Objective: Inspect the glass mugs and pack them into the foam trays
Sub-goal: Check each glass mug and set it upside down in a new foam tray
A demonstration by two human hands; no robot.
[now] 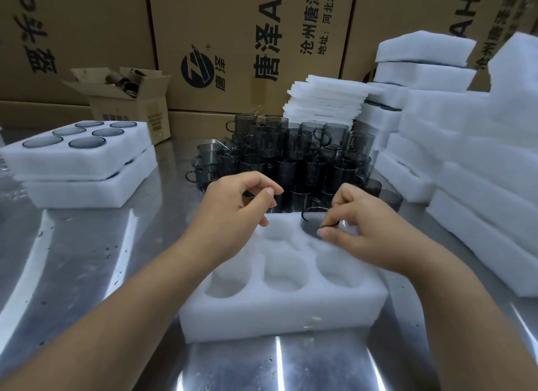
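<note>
**Q:** Head view: how far along?

**A:** One smoky glass mug (313, 224) sits in the far-right cavity of my foam tray (279, 318); five cavities are empty. A filled tray (87, 154) is stacked at left, and the mug pile (291, 157) stands behind on the bench (87, 259).

**Q:** Fingers?

**A:** My right fingers (334, 233) pinch the mug's rim. My left fingers (262, 188) are loosely curled, holding nothing.

Matt white foam tray (279, 312) on a glossy, scuffed steel table (87, 259) — smoky, glossy glass mugs (291, 151).
</note>
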